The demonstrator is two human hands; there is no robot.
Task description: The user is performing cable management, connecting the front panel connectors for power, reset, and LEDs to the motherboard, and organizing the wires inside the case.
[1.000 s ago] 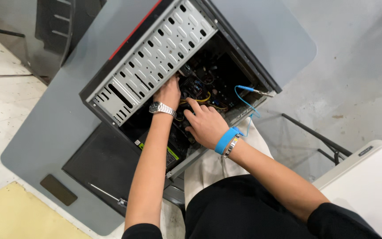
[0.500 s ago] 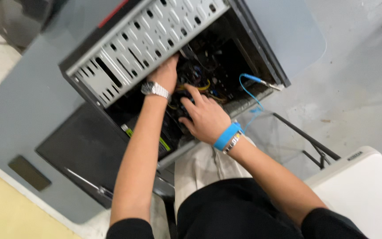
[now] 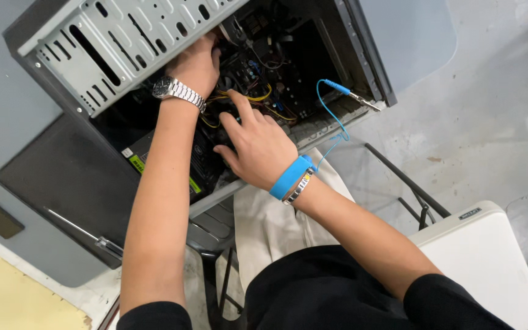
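Head view: the open grey metal computer case [image 3: 123,49] is seen lying on its side on the grey table [image 3: 7,122], so that its inside can be reached from above by both hands. The left hand [image 3: 195,64], with a silver metal wristwatch [image 3: 175,90], is pushed deep beside the perforated drive cage; whether anything is gripped cannot be told, as its fingers are hidden. The right hand [image 3: 255,143] is spread loosely over the yellow and black cables [image 3: 252,98] with nothing closed in it, and its blue anti-static wrist strap [image 3: 289,177] is tied by a thin blue cord to a clip [image 3: 355,98] on the case rim, apparently for grounding.
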